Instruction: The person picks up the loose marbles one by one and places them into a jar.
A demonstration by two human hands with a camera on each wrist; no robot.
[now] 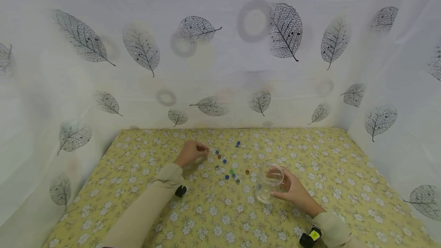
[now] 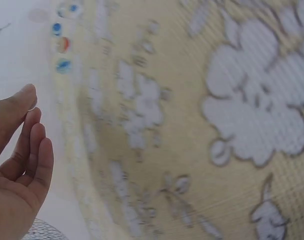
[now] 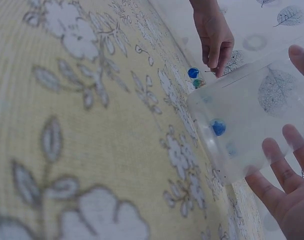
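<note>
My right hand (image 1: 291, 190) holds a clear round jar (image 1: 264, 194) from its right side, thumb and fingers spread around it. A blue marble (image 3: 218, 127) lies inside, near the jar's bottom. To the left, my left hand (image 1: 193, 153) pinches a small marble between thumb and index fingertips, mostly hidden; only a pale edge shows in the left wrist view. Loose marbles lie between the hands: a blue marble (image 1: 224, 161), a brown marble (image 1: 219, 156) close to the left fingertips, a green marble (image 1: 232, 171) and an orange marble (image 1: 247, 172) nearer the jar.
A yellow flowered cloth (image 1: 213, 221) covers the table. Farther back sits another blue marble (image 1: 238, 142). White curtains with leaf prints (image 1: 284, 30) enclose the back and both sides of the table.
</note>
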